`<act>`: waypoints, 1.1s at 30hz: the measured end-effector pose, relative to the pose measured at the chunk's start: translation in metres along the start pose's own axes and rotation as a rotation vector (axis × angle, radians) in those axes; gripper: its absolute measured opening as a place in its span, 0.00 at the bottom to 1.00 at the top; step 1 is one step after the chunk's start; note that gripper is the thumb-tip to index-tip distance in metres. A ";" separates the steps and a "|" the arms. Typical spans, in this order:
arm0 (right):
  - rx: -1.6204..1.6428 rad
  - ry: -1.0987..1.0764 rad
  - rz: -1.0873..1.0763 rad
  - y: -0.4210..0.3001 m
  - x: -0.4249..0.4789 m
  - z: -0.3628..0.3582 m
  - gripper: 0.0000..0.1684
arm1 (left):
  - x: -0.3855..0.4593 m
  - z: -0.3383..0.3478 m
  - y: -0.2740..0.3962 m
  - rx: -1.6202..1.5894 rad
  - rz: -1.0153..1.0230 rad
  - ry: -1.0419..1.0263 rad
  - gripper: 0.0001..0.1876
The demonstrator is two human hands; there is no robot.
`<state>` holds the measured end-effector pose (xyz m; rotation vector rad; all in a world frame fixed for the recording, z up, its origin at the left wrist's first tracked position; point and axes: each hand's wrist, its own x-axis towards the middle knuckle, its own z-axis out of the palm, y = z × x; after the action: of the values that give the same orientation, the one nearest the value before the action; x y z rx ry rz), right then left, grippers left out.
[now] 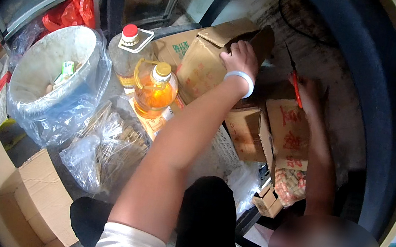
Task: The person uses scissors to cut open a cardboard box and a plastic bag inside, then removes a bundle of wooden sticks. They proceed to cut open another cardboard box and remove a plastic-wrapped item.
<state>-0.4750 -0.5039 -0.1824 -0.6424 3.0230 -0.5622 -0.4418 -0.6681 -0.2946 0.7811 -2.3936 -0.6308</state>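
Observation:
My left hand, with a pale bracelet at the wrist, grips the opening of a worn cardboard box. Its fingers curl at the box's upper edge, beside a raised flap. To the right, my right hand holds a pair of red-handled scissors, the dark blades pointing up and away. Shadow hides part of that hand. Below it stands another cardboard box with red printing. Between the two hands, a smaller open carton has its flap folded out.
An oil jug with a yellow cap and a larger red-capped jug stand at left. Beyond are a plastic-lined bucket, bagged wooden skewers and an open carton. A filled plastic bag lies at right.

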 end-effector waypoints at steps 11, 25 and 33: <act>-0.421 -0.164 -0.277 -0.070 -0.078 0.060 0.19 | -0.002 -0.118 -0.151 -0.599 0.215 0.059 0.13; -0.548 -0.118 -0.065 -0.106 -0.098 0.090 0.25 | -0.077 -0.148 -0.273 -0.762 -0.086 -0.087 0.11; -0.548 -0.066 -0.028 -0.137 -0.064 0.123 0.31 | -0.076 -0.171 -0.279 -0.876 -0.083 -0.053 0.11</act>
<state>-0.3533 -0.6384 -0.2551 -0.6895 3.1037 0.3036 -0.1757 -0.8655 -0.3530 0.4630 -1.8246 -1.5831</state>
